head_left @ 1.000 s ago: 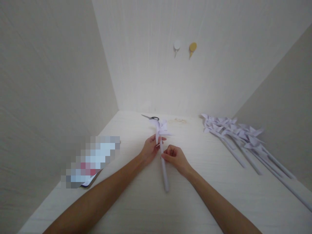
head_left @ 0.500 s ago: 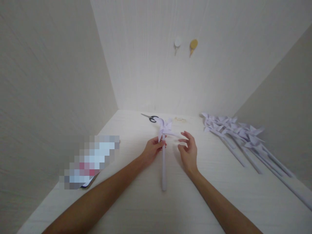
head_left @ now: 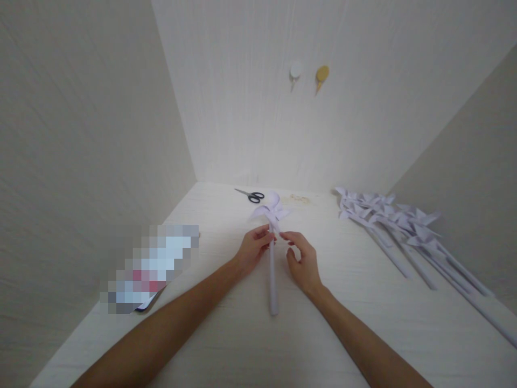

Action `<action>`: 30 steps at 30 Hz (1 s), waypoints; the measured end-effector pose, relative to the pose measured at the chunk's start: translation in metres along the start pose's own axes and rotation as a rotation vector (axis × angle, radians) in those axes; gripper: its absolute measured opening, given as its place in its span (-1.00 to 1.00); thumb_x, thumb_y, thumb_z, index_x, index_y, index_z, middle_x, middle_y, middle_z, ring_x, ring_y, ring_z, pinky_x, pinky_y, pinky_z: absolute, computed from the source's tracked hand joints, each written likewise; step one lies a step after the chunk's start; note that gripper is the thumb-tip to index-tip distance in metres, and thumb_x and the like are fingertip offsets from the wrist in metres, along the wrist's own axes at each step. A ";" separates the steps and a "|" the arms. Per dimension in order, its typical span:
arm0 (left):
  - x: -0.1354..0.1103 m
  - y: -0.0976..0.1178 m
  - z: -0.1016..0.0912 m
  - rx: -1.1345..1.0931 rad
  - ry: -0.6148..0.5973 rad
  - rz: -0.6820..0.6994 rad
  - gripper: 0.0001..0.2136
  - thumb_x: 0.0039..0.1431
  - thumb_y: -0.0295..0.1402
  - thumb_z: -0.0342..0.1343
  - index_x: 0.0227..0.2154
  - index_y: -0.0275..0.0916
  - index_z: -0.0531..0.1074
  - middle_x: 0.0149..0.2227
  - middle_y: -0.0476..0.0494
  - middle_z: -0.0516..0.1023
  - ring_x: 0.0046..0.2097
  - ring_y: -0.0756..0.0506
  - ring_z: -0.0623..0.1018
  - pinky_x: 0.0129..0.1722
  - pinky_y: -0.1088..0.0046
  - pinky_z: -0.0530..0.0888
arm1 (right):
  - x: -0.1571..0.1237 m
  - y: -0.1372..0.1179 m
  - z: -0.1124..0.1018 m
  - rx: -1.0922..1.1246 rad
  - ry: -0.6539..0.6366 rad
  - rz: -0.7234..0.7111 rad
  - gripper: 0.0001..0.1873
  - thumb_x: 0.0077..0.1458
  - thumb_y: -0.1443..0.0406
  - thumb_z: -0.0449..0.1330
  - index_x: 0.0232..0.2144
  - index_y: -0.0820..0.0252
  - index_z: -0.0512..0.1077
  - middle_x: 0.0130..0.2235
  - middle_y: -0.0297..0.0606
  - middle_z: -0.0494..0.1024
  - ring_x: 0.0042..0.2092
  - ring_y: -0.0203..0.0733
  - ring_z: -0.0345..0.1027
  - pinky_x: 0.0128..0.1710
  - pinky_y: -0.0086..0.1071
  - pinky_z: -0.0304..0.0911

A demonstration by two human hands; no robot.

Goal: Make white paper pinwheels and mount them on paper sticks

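Note:
A white paper pinwheel on a rolled paper stick stands in front of me, its curved blades at the far end. My left hand is closed round the upper part of the stick, just below the blades. Close by on the right, my right hand has its fingers curved and apart, holding nothing. Its index fingertip is at the lower blade; whether it touches the paper I cannot tell.
Black-handled scissors lie near the back wall. Several finished-looking paper pinwheels are heaped at the right. A phone, mostly pixelated, lies at the left. A white hook and a yellow hook are on the wall.
The pinwheel's blades have turned, so they point in other directions. My right hand has moved left, closer to the stick. My left hand keeps its hold.

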State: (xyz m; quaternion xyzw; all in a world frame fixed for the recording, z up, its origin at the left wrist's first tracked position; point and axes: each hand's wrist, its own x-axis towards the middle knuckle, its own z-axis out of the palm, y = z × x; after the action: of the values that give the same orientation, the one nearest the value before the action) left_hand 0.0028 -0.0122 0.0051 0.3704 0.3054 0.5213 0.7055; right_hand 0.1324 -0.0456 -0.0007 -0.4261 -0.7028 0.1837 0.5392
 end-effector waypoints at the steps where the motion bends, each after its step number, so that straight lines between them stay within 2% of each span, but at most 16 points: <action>1: 0.000 -0.001 -0.001 -0.006 0.001 -0.002 -0.80 -0.28 -0.42 0.21 -0.48 -0.33 0.44 -0.58 0.01 0.39 -0.52 0.11 0.33 -0.47 0.59 0.20 | 0.000 -0.001 0.000 -0.012 -0.030 -0.032 -0.46 -0.24 0.58 -0.08 -0.21 0.05 0.34 -0.22 -0.25 0.39 -0.16 -0.19 0.22 -0.20 -0.25 0.16; 4: 0.001 -0.002 -0.002 -0.021 0.004 -0.025 -0.75 -0.28 -0.44 0.21 -0.40 -0.32 0.45 -0.58 0.02 0.39 -0.51 0.11 0.32 -0.46 0.58 0.20 | -0.001 -0.003 0.002 -0.028 -0.055 -0.069 -0.50 -0.25 0.58 -0.08 -0.25 0.09 0.33 -0.26 -0.25 0.38 -0.19 -0.19 0.22 -0.20 -0.27 0.16; 7: 0.001 -0.002 -0.003 -0.002 -0.019 -0.050 -0.77 -0.25 -0.43 0.19 -0.41 -0.32 0.46 -0.57 0.00 0.40 -0.52 0.11 0.31 -0.45 0.57 0.19 | 0.000 -0.001 0.001 -0.021 0.115 0.028 -0.61 -0.26 0.56 -0.07 -0.35 0.13 0.29 -0.35 -0.29 0.33 -0.28 -0.23 0.22 -0.31 -0.33 0.19; 10: 0.000 -0.003 -0.003 0.027 -0.078 -0.075 -0.80 -0.22 -0.44 0.17 -0.42 -0.34 0.47 -0.54 -0.02 0.41 -0.50 0.11 0.32 -0.45 0.58 0.19 | 0.002 0.004 -0.002 0.009 0.331 0.143 -0.53 -0.27 0.55 -0.07 -0.23 0.12 0.21 -0.21 -0.25 0.27 -0.22 -0.24 0.20 -0.31 -0.34 0.20; 12: 0.000 -0.003 -0.003 0.036 -0.120 -0.088 -0.81 -0.21 -0.45 0.17 -0.42 -0.35 0.48 -0.55 -0.03 0.41 -0.50 0.12 0.32 -0.45 0.58 0.19 | 0.004 0.007 -0.004 0.013 0.373 0.194 -0.42 -0.29 0.54 -0.07 -0.12 0.12 0.15 -0.06 -0.22 0.21 -0.13 -0.22 0.17 -0.25 -0.32 0.21; 15: 0.000 -0.004 -0.004 0.036 -0.137 -0.091 -0.80 -0.21 -0.46 0.17 -0.41 -0.35 0.48 -0.56 -0.04 0.42 -0.50 0.11 0.33 -0.44 0.58 0.19 | 0.005 0.012 -0.006 -0.002 0.310 0.237 -0.38 -0.30 0.54 -0.08 -0.09 0.14 0.16 -0.02 -0.21 0.22 -0.08 -0.21 0.14 -0.18 -0.29 0.19; 18: 0.000 -0.004 -0.004 0.020 -0.091 -0.090 -0.78 -0.22 -0.46 0.18 -0.39 -0.35 0.47 -0.58 -0.03 0.41 -0.51 0.11 0.33 -0.45 0.58 0.19 | 0.005 0.014 -0.006 -0.028 0.255 0.234 -0.41 -0.33 0.54 -0.10 -0.14 0.18 0.24 -0.08 -0.21 0.30 -0.11 -0.20 0.17 -0.20 -0.30 0.19; 24: 0.001 -0.004 -0.003 -0.006 -0.026 -0.076 -0.79 -0.23 -0.44 0.19 -0.42 -0.35 0.46 -0.59 -0.02 0.40 -0.51 0.11 0.33 -0.45 0.59 0.20 | 0.005 0.013 -0.006 -0.098 0.240 0.213 -0.51 -0.35 0.53 -0.10 -0.28 0.23 0.32 -0.25 -0.21 0.38 -0.23 -0.20 0.23 -0.29 -0.31 0.21; 27: 0.000 -0.003 -0.002 0.001 -0.029 -0.073 -0.79 -0.24 -0.45 0.19 -0.42 -0.35 0.46 -0.59 -0.01 0.40 -0.51 0.11 0.33 -0.47 0.60 0.18 | 0.003 0.010 -0.005 -0.132 0.207 0.178 -0.59 -0.34 0.54 -0.10 -0.37 0.23 0.33 -0.35 -0.23 0.40 -0.29 -0.20 0.25 -0.32 -0.30 0.20; 30: -0.001 -0.001 -0.001 0.021 -0.084 -0.060 -0.83 -0.20 -0.44 0.17 -0.43 -0.34 0.46 -0.58 -0.01 0.40 -0.52 0.12 0.32 -0.49 0.61 0.18 | 0.002 0.006 -0.003 -0.140 0.122 0.078 -0.57 -0.34 0.55 -0.11 -0.38 0.20 0.34 -0.36 -0.24 0.41 -0.27 -0.19 0.25 -0.30 -0.29 0.19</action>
State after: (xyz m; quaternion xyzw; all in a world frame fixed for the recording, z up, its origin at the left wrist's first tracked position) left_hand 0.0021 -0.0133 0.0035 0.3900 0.2918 0.4807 0.7292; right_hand 0.1373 -0.0415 -0.0026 -0.5002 -0.6626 0.1289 0.5424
